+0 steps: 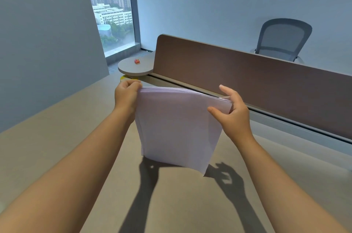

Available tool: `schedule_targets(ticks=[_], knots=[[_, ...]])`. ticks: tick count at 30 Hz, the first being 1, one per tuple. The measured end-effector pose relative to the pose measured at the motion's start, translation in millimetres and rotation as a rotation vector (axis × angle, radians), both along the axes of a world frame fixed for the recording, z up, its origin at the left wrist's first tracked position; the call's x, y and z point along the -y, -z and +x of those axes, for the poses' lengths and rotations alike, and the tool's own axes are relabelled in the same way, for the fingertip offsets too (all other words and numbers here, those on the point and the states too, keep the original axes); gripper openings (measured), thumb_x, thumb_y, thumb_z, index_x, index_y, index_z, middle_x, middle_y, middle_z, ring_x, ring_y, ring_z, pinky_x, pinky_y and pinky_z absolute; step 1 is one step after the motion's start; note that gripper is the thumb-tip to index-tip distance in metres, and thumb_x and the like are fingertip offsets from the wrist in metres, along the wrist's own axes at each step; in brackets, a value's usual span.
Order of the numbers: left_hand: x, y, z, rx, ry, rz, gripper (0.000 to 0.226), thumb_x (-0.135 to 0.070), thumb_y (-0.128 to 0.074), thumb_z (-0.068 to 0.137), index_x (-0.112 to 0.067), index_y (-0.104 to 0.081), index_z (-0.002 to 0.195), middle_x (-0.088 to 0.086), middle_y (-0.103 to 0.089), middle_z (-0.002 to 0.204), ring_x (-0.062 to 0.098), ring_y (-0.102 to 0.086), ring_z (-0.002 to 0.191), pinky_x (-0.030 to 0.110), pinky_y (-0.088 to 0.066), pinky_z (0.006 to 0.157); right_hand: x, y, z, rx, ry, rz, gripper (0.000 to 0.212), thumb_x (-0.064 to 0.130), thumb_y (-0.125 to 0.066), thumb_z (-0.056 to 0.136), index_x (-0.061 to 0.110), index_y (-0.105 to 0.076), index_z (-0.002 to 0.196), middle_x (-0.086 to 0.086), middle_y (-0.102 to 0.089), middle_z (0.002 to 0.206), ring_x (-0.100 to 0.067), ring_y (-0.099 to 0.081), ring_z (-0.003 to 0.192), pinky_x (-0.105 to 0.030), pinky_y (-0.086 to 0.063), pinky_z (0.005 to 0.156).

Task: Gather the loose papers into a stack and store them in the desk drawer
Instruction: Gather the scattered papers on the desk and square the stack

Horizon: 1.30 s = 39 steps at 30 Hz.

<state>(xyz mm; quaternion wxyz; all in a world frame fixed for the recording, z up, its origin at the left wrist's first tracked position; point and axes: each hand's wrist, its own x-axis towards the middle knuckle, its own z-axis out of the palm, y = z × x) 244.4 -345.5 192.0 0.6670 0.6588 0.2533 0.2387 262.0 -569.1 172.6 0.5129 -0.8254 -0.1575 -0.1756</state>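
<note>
No drawer or other container in view. Paper stack (pixel 179 128) upright on edge, bottom edge resting on beige desk (pixel 57 156), tilted slightly. Left hand (pixel 126 95) at stack's 10 o'clock corner, fingers curled, pinching top-left edge. Right hand (pixel 233 114) at 2 o'clock corner, thumb on near face, fingers spread behind, holding loosely. Both forearms extended. Brown divider panel (pixel 247 74) at 12 o'clock behind stack. Office chair (pixel 282 39) beyond divider at 1 o'clock.
</note>
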Motion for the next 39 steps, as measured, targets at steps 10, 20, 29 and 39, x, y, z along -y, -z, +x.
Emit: schedule_targets(ticks=[10, 20, 29, 39], knots=[[-13.9, 32.5, -4.3, 0.039, 0.316, 0.091, 0.054, -0.004, -0.067, 0.076, -0.006, -0.047, 0.126, 0.010, -0.055, 0.115, 0.023, -0.054, 0.106, 0.022, -0.049, 0.072, -0.2, 24.2, 10.8, -0.557, -0.206, 0.412, 0.021, -0.001, -0.066, 0.075, 0.019, -0.059, 0.078, 0.004, -0.062, 0.078, -0.011, -0.061, 0.070, -0.013, -0.053, 0.053], [-24.1, 49.7, 2.8, 0.017, 0.496, -0.095, 0.057, -0.020, -0.076, 0.042, -0.020, -0.061, 0.098, -0.003, -0.066, 0.094, 0.012, -0.063, 0.086, 0.021, -0.054, 0.067, -1.3, 36.1, 20.1, -0.617, -0.251, 0.475, 0.028, -0.007, -0.064, 0.074, 0.021, -0.062, 0.075, 0.003, -0.065, 0.080, -0.013, -0.061, 0.074, -0.022, -0.055, 0.065], [-13.8, 69.4, -3.2, -0.008, 0.541, -0.146, 0.068, -0.010, -0.073, 0.046, -0.012, -0.053, 0.110, 0.000, -0.063, 0.096, 0.020, -0.059, 0.094, 0.031, -0.051, 0.081, -7.4, 46.7, 13.5, -0.686, -0.278, 0.459, 0.028, -0.004, -0.069, 0.069, 0.020, -0.063, 0.081, 0.000, -0.066, 0.087, -0.018, -0.062, 0.081, -0.032, -0.053, 0.078], [-17.2, 91.8, -6.9, -0.020, 0.603, -0.185, 0.059, -0.017, -0.075, 0.033, -0.020, -0.060, 0.090, 0.001, -0.066, 0.089, 0.016, -0.061, 0.085, 0.027, -0.053, 0.073, -2.3, 58.2, 0.9, -0.707, -0.190, 0.467, 0.031, -0.010, -0.064, 0.072, 0.019, -0.063, 0.083, -0.001, -0.066, 0.088, -0.020, -0.062, 0.082, -0.030, -0.052, 0.075]])
